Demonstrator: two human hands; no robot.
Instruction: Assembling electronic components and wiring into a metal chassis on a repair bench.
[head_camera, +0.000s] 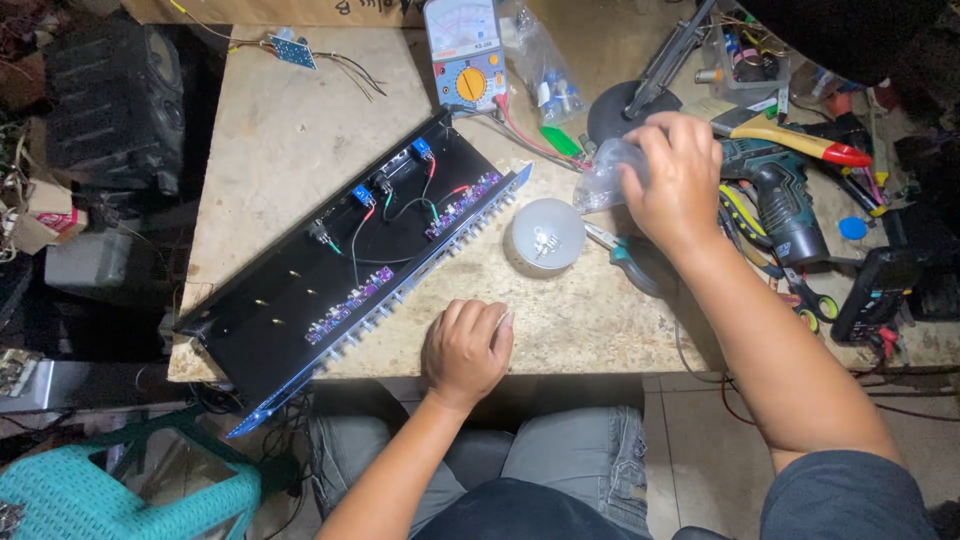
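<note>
Left hand, lower centre of frame: forearm comes up from the lap, hand curled into a loose fist, knuckles up, resting on the near edge of the counter; grip clenched on nothing visible. Just left of it lies a long black chassis, set diagonally from lower left toward upper centre, with wires and small purple boards inside. Above and right of the fist sits a round translucent lid holding a few small parts. Right hand, upper right of centre: arm reaches in from lower right, wrist bent, fingers closed, grip grasping a clear plastic bag just above the counter. Further back: a multimeter at upper centre, a green drill right of the hand.
</note>
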